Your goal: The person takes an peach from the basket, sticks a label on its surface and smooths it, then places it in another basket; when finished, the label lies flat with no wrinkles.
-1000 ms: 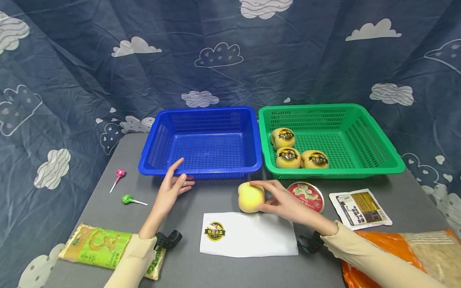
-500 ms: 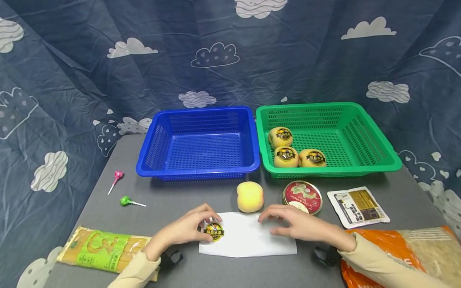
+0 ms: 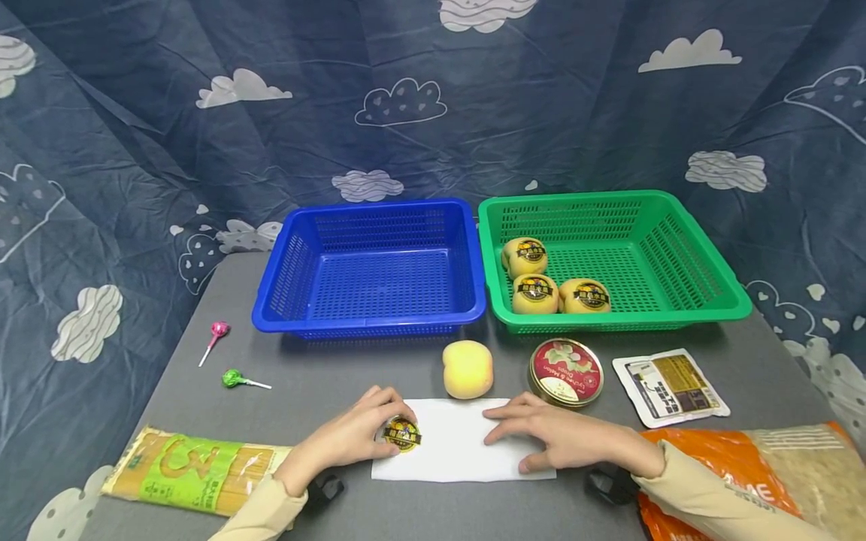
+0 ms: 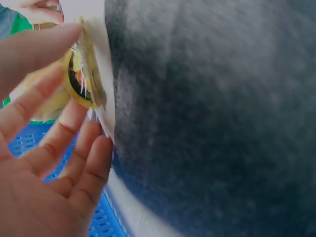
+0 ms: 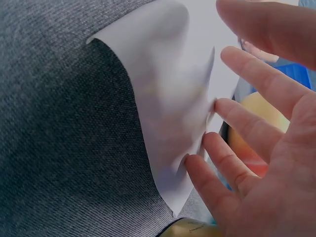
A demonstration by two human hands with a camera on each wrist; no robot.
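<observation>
On the grey table lies a white sheet of paper (image 3: 453,451) with a round black-and-gold sticker (image 3: 402,436) at its left end. My left hand (image 3: 352,436) is at that end, its thumb and fingers spread around the sticker (image 4: 79,81), fingertips at the sheet. The fingertips of my right hand (image 3: 568,434) rest on the right part of the sheet; in the right wrist view the paper (image 5: 163,94) bends up beside them. Just behind the sheet sits a yellow peach (image 3: 467,370) showing no sticker.
Behind stand a blue basket (image 3: 368,324) and a green basket (image 3: 649,319) holding stickered peaches (image 3: 534,294). A red round tin (image 3: 567,370), white packet (image 3: 670,387) and orange bag (image 3: 727,469) lie right. Lollipops (image 3: 232,378) and a noodle pack (image 3: 196,469) lie left.
My right hand has let go of the peach and moved down onto the sheet. My left hand has come from the blue basket's front edge to the sticker.
</observation>
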